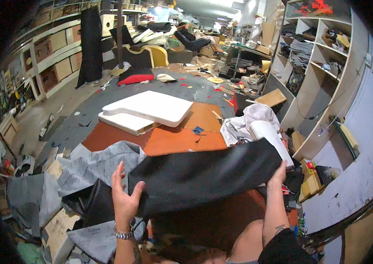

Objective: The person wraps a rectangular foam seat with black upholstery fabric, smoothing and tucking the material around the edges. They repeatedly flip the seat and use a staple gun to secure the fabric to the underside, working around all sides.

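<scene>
A long piece of black leather-like material point(208, 176) stretches across in front of me, above a reddish-brown work surface point(180, 143). My right hand point(278, 175) holds its right end, the fingertips hidden behind the edge. At the other end, my left hand point(126, 198) is open, thumb and fingers apart, beside the black material; I cannot tell if it touches. Crumpled grey fabric point(100, 167) with a black part lies left of that hand. Beyond the black material, two white padded panels point(149, 108) rest one partly over the other.
Whitish cloth point(257, 116) and a white roll point(271, 140) lie at the right end of the surface. A tall shelf unit point(312, 66) with folded fabric stands to the right. Scraps and a red cushion-like piece point(136, 77) lie farther off. A person point(185, 31) is in the background.
</scene>
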Demonstrator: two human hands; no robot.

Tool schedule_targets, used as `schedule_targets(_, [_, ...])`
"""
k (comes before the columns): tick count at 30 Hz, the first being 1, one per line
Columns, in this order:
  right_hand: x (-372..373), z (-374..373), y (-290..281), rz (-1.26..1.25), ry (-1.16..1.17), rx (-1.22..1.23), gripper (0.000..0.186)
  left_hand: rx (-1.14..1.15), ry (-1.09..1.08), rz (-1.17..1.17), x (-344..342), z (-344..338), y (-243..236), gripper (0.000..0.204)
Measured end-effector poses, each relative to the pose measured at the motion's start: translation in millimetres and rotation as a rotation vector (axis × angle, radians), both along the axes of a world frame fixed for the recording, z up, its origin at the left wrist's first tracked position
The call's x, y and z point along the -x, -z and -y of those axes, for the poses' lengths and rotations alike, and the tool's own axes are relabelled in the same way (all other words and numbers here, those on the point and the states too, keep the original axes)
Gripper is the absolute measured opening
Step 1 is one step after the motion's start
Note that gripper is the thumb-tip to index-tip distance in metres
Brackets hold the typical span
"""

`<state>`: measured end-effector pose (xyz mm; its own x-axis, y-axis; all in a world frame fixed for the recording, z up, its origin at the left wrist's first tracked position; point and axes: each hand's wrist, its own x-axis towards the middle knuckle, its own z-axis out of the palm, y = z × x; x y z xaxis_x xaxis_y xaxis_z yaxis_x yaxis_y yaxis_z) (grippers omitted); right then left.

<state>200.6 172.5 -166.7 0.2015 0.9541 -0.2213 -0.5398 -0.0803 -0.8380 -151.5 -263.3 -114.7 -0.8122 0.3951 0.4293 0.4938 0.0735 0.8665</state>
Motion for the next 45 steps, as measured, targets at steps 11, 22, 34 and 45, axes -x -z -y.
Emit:
schedule_targets(11, [47, 64, -73, 0.109, -0.217, -0.445, 0.064, -0.393, 0.071, 0.019, -87, 135, 155, 0.045])
schedule_targets(22, [218, 26, -177, 0.423, -0.864, -0.496, 0.083, 0.404, 0.493, 0.289, -150, 146, 162, 0.033])
schedule_targets(34, [-21, 121, -105, 0.134, -0.904, -0.553, 0.053, -0.497, 0.232, 0.577, -26, 153, 30, 0.066])
schedule_targets(45, [-102, 50, -31, 0.564, -0.444, -0.607, 0.064, -0.287, 0.319, 0.288, -87, 70, -78, 0.047])
